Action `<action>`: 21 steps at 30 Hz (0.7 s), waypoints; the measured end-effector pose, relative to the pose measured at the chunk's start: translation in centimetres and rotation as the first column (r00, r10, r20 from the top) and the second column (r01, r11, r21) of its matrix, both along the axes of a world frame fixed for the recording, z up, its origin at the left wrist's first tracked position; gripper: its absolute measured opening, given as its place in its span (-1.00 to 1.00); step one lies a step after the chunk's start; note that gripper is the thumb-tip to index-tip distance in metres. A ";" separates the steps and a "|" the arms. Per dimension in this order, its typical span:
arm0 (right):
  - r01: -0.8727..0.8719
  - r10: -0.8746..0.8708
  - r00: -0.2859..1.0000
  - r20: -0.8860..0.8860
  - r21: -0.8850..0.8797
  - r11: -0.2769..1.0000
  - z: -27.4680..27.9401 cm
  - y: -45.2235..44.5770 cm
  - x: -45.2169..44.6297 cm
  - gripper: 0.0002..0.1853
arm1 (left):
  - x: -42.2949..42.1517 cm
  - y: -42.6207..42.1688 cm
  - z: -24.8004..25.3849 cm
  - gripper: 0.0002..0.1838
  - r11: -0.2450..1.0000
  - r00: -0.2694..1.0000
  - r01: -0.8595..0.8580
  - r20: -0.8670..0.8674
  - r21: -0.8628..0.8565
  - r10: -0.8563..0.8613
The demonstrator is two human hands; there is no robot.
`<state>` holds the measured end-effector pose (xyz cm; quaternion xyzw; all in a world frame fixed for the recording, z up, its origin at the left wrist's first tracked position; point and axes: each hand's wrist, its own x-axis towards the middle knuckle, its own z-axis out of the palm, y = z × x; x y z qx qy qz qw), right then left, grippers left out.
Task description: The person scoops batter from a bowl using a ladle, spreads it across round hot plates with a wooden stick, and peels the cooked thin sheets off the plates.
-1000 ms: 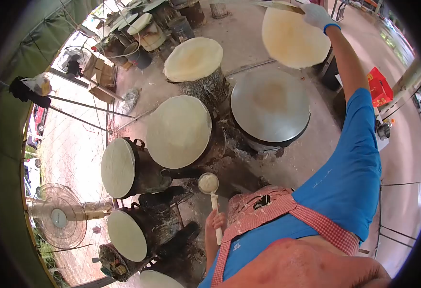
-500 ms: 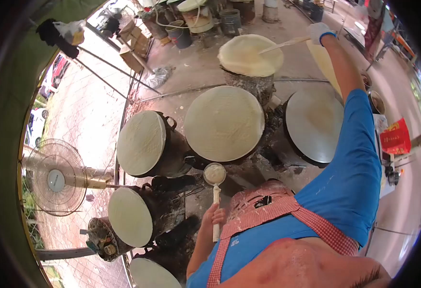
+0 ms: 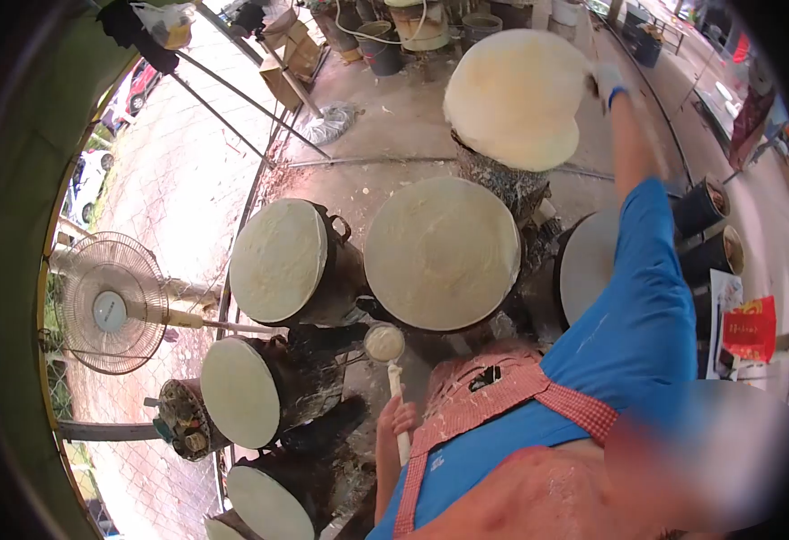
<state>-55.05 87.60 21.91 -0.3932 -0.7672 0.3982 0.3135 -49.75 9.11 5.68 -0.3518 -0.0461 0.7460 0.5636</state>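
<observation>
My left hand [image 3: 397,417] is wrapped round the pale handle of a ladle [image 3: 384,343], whose round bowl holds pale batter. It is held low in front of the red-checked apron, just below the large middle griddle [image 3: 442,254], which is coated with pale batter. My right hand [image 3: 608,83], in a white glove with a blue cuff, reaches far forward and is blurred. It is closed at the right edge of a broad, thin pale pancake [image 3: 513,99] spread over the far stove. The wooden spatula seen in this hand earlier is mostly hidden now.
More round griddles stand around: one at left [image 3: 278,261], one lower left [image 3: 240,392] and a bare grey one [image 3: 588,265] partly behind my right arm. A fan [image 3: 109,310] stands at far left. Dark buckets [image 3: 702,209] and a red packet [image 3: 749,329] are at right.
The yellow sheet hanging below my gloved hand is gone from there. The pancake on the far stove looks wider and now hides the spatula blade. The view has shifted; my left hand keeps the ladle.
</observation>
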 end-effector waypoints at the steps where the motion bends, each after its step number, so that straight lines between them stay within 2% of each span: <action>1: -0.023 0.011 0.995 -0.100 -0.118 0.993 -3.6 1.0 -0.3 -0.64 | 0.2 0.4 0.6 -0.66 0.998 0.999 -0.048 -0.001 -0.036 0.048; 2: 0.067 -0.100 0.985 -0.141 -0.227 0.972 -4.0 -3.0 -0.2 -0.65 | 0.5 0.8 1.0 -0.66 0.997 0.998 -0.066 -0.007 -0.037 0.065; 3: 0.021 -0.147 0.911 -0.385 -0.314 0.949 -9.5 -0.9 -0.9 -0.69 | 0.9 1.1 1.2 -0.78 0.994 0.994 -0.114 -0.001 -0.003 0.114; 4: 0.064 -0.195 0.920 -0.341 -0.361 0.930 -12.3 -1.2 -0.9 -0.69 | 1.3 1.2 1.6 -0.73 0.987 0.987 -0.160 0.008 0.028 0.160; 5: 0.146 -0.257 0.917 -0.304 -0.344 0.928 -15.4 -1.3 -1.1 -0.71 | 1.5 1.5 2.3 -0.73 0.984 0.986 -0.166 0.016 -0.063 0.167; 6: 0.229 -0.320 0.910 -0.264 -0.323 0.918 -19.1 -0.7 -1.6 -0.72 | 1.7 1.9 3.2 -0.73 0.981 0.983 -0.179 0.016 -0.072 0.180; 8: 0.437 -0.438 0.898 0.028 -0.156 0.886 -29.9 4.6 -2.3 -0.57 | 2.1 2.7 4.5 -0.73 0.966 0.969 -0.237 0.044 -0.099 0.242; 10: 0.568 -0.559 0.799 0.221 0.025 0.823 -31.5 3.1 -2.1 -0.68 | 2.4 2.4 4.3 -0.73 0.946 0.956 -0.275 0.059 -0.171 0.288; 11: 0.404 -0.465 0.763 0.449 0.229 0.885 -33.8 4.6 -1.6 -0.63 | 2.6 2.1 3.6 -0.72 0.954 0.965 -0.252 0.034 -0.161 0.260; 13: -0.011 -0.261 0.637 0.725 0.347 0.938 -31.8 5.2 -0.7 -0.57 | 3.3 2.3 3.9 -0.72 0.944 0.961 -0.264 0.029 -0.199 0.275; 14: -0.226 -0.198 0.553 0.809 0.374 0.899 -30.3 5.1 -0.1 -0.54 | 3.4 2.8 4.7 -0.72 0.921 0.945 -0.301 0.053 -0.248 0.324; 15: -0.252 -0.142 0.586 0.798 0.345 0.904 -25.7 3.1 1.2 -0.52 | 3.7 3.2 5.0 -0.73 0.912 0.940 -0.323 0.027 -0.253 0.340; 16: 0.152 -0.193 0.698 0.690 0.121 0.981 -25.8 3.7 0.7 -0.45 | 3.6 3.4 5.3 -0.74 0.907 0.937 -0.339 -0.001 -0.252 0.350; 17: 0.525 -0.403 0.748 0.528 -0.098 0.845 -25.9 4.3 0.1 -0.37 | 3.5 3.7 5.6 -0.75 0.897 0.934 -0.344 -0.006 -0.277 0.357; 18: 0.531 -0.574 0.616 0.540 0.254 0.809 -22.0 1.4 0.5 -0.29 | 3.4 3.7 6.0 -0.76 0.893 0.937 -0.333 -0.005 -0.304 0.348; 21: 0.466 -0.536 0.680 0.501 0.269 0.843 -18.3 -3.5 0.8 -0.35 | 3.2 2.5 4.9 -0.78 0.895 0.926 -0.377 -0.058 -0.240 0.374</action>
